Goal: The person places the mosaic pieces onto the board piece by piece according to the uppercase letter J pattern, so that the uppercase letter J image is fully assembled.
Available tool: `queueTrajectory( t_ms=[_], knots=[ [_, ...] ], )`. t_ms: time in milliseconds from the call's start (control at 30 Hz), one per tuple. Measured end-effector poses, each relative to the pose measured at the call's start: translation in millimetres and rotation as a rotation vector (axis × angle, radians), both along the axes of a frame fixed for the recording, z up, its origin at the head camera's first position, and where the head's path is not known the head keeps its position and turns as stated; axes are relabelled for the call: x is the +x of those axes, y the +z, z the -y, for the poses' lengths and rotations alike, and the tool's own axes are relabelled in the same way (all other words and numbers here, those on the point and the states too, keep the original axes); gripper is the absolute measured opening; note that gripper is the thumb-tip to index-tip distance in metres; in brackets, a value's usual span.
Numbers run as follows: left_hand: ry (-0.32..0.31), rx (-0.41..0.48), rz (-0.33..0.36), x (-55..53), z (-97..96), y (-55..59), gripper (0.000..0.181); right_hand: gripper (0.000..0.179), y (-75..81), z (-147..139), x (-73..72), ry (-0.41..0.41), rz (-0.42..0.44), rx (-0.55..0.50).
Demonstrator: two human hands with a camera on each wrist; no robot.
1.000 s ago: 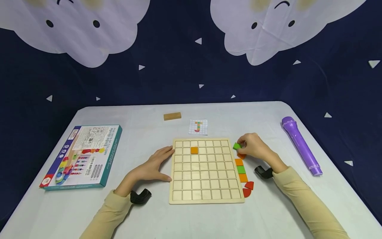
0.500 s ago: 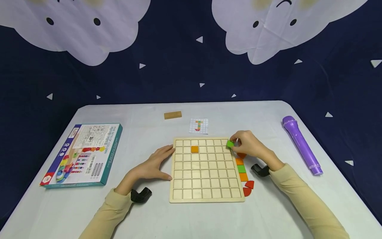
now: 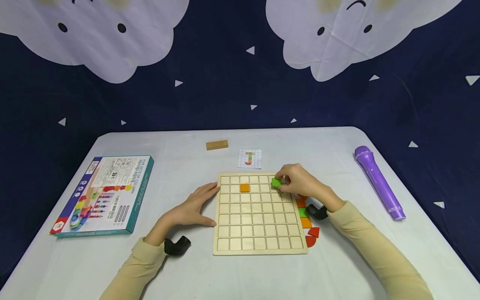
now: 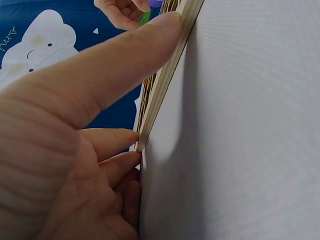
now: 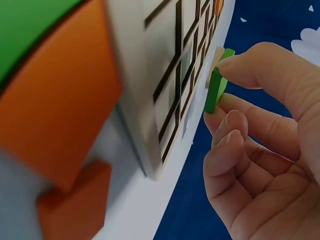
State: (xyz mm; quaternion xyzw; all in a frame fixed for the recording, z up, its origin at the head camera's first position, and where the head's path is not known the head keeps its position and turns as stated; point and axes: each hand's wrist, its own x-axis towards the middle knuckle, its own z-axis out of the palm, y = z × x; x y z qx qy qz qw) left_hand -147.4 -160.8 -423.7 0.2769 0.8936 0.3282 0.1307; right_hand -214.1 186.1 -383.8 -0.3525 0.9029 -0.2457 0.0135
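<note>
A wooden grid board [image 3: 247, 252] lies flat on the white table, with one orange square tile [image 3: 244, 188] in its second row. My right hand [image 3: 301, 181] pinches a green square tile [image 3: 276, 182] between thumb and fingers, above the upper right cells of the board. In the right wrist view the same green tile [image 5: 217, 85] stands tilted at the fingertips. My left hand [image 3: 191, 208] rests against the board's left edge, fingers and thumb extended. The left wrist view shows the thumb [image 4: 150, 42] touching the wooden edge.
Along the board's right side lie orange tiles [image 3: 306, 223], a green tile [image 3: 303, 212] and red pieces [image 3: 310, 241]. A pattern card [image 3: 249, 158] and a wooden block [image 3: 217, 145] lie beyond the board. A box [image 3: 108, 196] is at left, a purple tube [image 3: 378, 181] at right.
My right hand has carried the green tile leftward from beside the board to over its upper right cells. My left hand has stayed at the board's edge.
</note>
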Motion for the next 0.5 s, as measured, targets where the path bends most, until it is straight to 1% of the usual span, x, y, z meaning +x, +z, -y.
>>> queueTrajectory(
  t_ms=[167, 333, 500],
  knots=[
    [0.005, -0.008, 0.001, 0.0, 0.5, 0.8, 0.100, 0.018, -2.9, 11, -3.2, 0.042, -0.009, 0.012],
    [0.008, -0.004, 0.003, 0.4, 1.1, 1.6, 0.099, 0.016, -5.2, 21, -5.0, 0.085, 0.013, 0.013],
    [0.003, 0.003, 0.002, 0.7, 0.2, 1.4, 0.098, 0.015, -7.1, 30, -5.8, 0.105, 0.030, 0.025]
  ],
)
